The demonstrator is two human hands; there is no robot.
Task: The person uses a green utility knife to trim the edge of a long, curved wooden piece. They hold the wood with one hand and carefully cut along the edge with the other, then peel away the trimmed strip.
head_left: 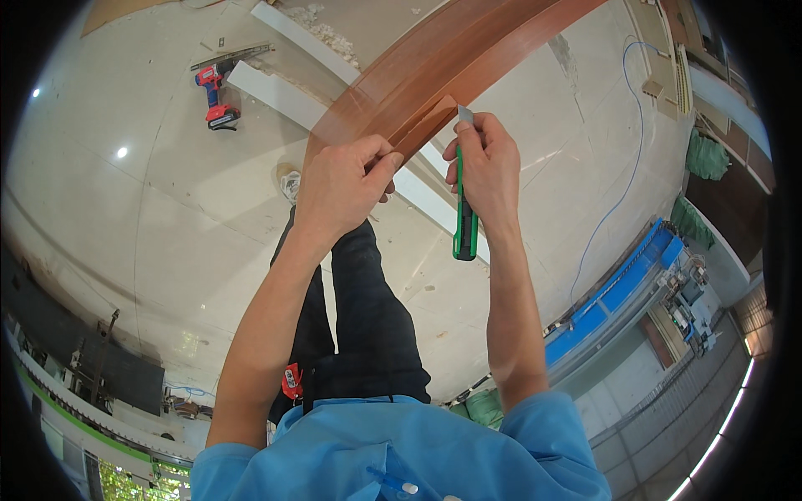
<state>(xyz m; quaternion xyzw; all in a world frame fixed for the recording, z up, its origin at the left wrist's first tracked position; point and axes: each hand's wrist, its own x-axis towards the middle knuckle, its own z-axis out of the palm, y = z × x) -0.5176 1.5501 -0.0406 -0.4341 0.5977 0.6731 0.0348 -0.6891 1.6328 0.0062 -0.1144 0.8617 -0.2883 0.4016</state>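
Observation:
My right hand (489,171) is closed around a green utility knife (465,225). Its wide blade (464,115) is out and points away from me, beside the end of a thin brown strip (430,119). That strip lies along the edge of a long reddish-brown wooden board (493,52), partly lifted off it at the near end. My left hand (347,185) is closed at the near corner of the board, thumb and forefinger pinching the strip's lower end. The fingers hide how much of it they grip.
White beams (284,102) under the board hold it above the pale floor. A red and blue cordless drill (215,93) lies on the floor at far left. A blue hose (639,134) curves across the right, near a long blue machine (597,309). My shoe (288,184) shows below the board.

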